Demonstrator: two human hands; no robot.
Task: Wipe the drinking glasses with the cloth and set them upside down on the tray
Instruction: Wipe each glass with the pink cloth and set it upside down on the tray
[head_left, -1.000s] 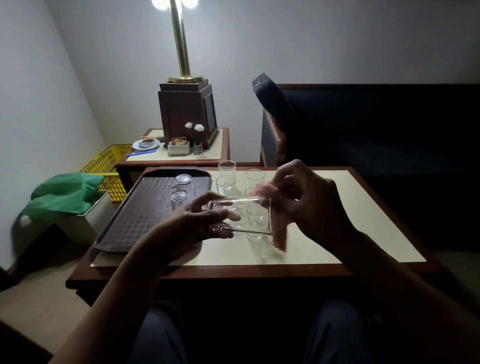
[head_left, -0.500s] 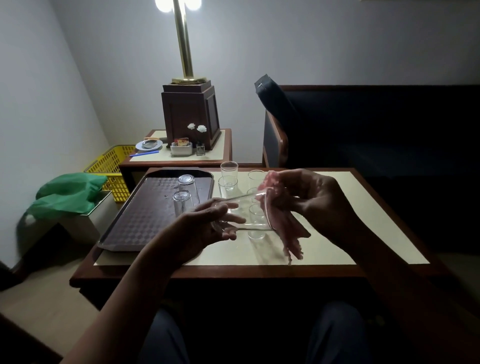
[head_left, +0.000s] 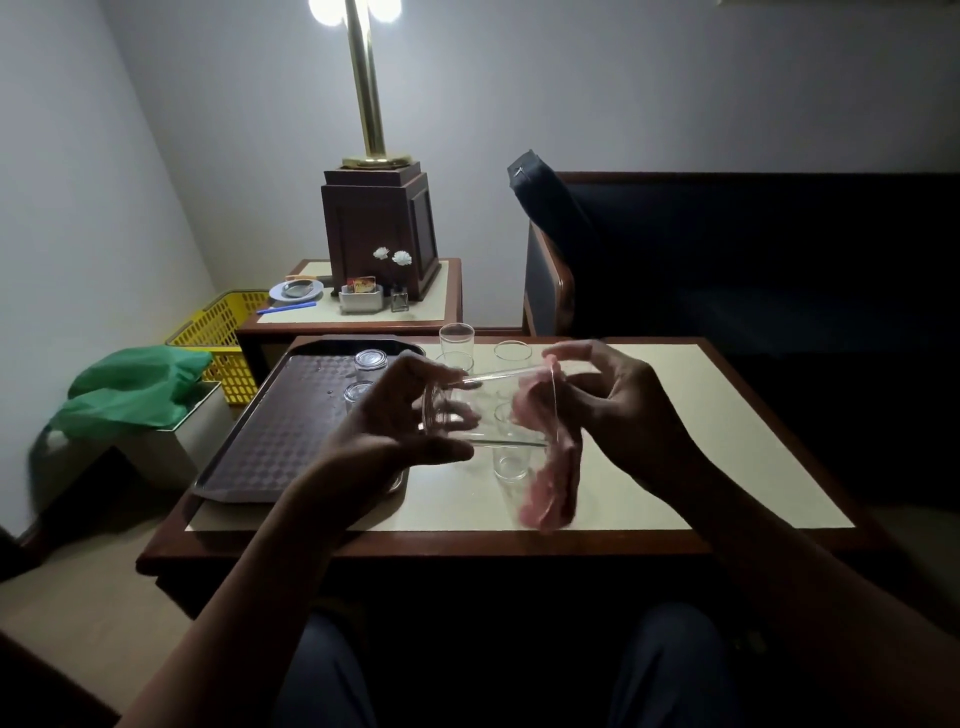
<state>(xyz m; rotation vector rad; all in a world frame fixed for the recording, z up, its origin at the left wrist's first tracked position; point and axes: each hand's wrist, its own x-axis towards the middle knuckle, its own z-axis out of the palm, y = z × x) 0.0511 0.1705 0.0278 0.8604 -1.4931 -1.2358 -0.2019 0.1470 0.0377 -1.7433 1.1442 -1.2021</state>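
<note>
Left hand (head_left: 400, 421) grips clear drinking glass (head_left: 488, 410) sideways above table; right hand (head_left: 613, 405) holds pink cloth (head_left: 545, 467) at rim. Two upturned glasses (head_left: 363, 376) on brown patterned tray (head_left: 280, 441).

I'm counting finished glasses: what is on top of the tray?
A far glass and a near glass stand upside down on the tray. The left hand, holding a third glass, covers the tray's right edge, so anything there cannot be seen.

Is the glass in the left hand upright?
No, the glass lies sideways in the left hand, its mouth toward the pink cloth in the right hand.
</note>
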